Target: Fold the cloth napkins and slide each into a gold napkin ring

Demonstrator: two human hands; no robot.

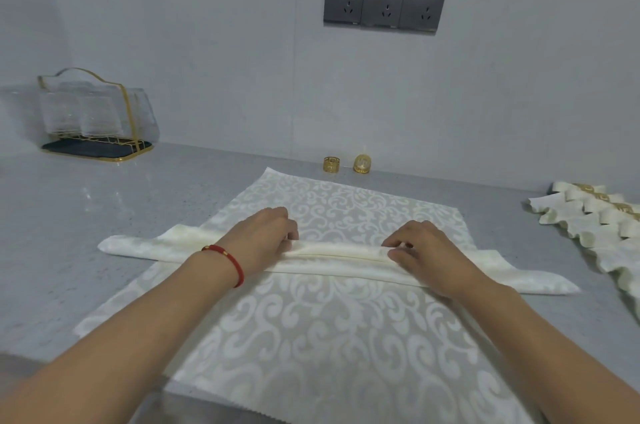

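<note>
A cream napkin folded into a long narrow band [332,259] lies crosswise on top of a flat, spread-out patterned napkin [311,337]. My left hand [265,236] pinches the band's folded edge left of centre. My right hand [420,247] pinches it right of centre. The band's pointed ends stick out past both hands. Two gold napkin rings [331,165] [362,164] stand at the back of the grey counter [86,215], against the wall.
Several folded napkins in gold rings [599,215] lie in a row at the right edge. A glass holder with a gold frame [93,115] stands on a dark tray at the back left. Three wall sockets [384,2] sit above.
</note>
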